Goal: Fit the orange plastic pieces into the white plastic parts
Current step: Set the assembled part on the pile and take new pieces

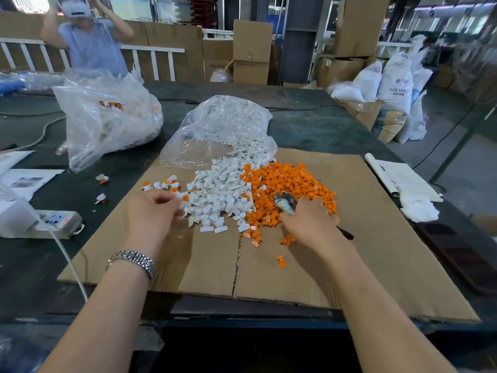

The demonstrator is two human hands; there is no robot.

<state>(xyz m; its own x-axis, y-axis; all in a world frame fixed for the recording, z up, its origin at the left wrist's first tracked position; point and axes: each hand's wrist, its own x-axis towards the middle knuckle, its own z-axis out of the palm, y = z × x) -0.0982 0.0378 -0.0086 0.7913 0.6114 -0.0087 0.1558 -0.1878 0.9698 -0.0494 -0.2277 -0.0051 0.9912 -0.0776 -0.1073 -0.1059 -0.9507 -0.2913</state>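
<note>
My left hand [153, 211] pinches a small white plastic part [183, 204]; right hand [309, 222] grips a dark-handled tool [286, 203] over the heap of orange plastic pieces [290, 181]. White sack [395, 79] reads "ABS RESIN".

Orange pieces [290, 189], white parts [220, 192], brown cardboard [376, 224].

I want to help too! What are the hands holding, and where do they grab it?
The right hand grips a dark tool around its middle, over the orange pieces. The left hand reaches into the white parts; whether it holds one cannot be told.
</note>
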